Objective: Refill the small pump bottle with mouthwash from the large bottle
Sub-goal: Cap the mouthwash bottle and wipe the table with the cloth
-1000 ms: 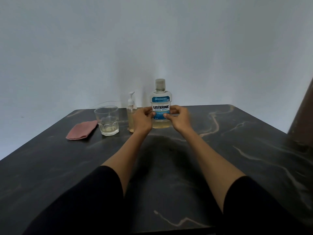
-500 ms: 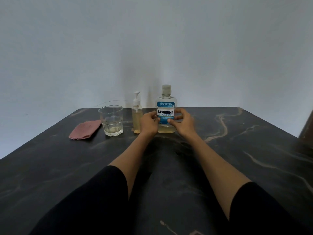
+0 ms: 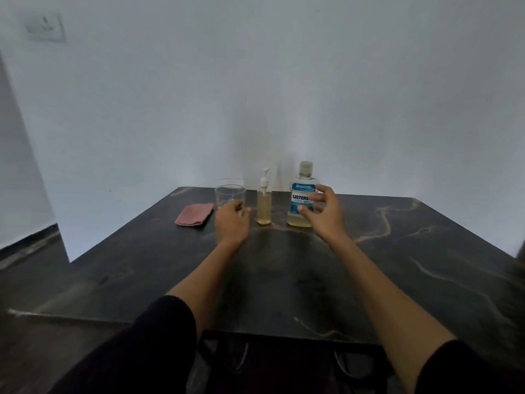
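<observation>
room: plain pale wall behind, a switch plate (image 3: 45, 27) high on the far left, a dark marble-look table (image 3: 397, 265) running from me to the wall.
large bottle (image 3: 303, 194): upright at the far edge, a little right of centre, cap (image 3: 306, 168) on, blue label facing me, a low band of yellowish liquid at the bottom.
small pump bottle (image 3: 264, 199): upright just left of the large one, apart from it, pump head on, amber liquid inside.
other things: a clear glass (image 3: 229, 196) left of the pump bottle, a folded pink cloth (image 3: 194, 214) further left, flat on the table.
my right hand (image 3: 322, 213): fingers spread wide, empty, right in front of the large bottle's label; i can't tell whether the fingertips touch it.
my left hand (image 3: 231, 220): loosely curled, holding nothing, near side of the glass, overlapping its base in view; contact unclear.
key relation: the large bottle lies straight beyond my right hand, long axis vertical, so that hand is much the nearer; the pump bottle stands between my two hands, slightly closer to my left.
step, as i judge it: nothing is open yet, both caps are in place, so the refill has barely begun.
next move calls for: a side-on wrap of the right hand around the large bottle's body, with the left free to steady or unscrew the pump.
risk: the tall, narrow pump bottle looks easy to knock over if my hand passes too close.
</observation>
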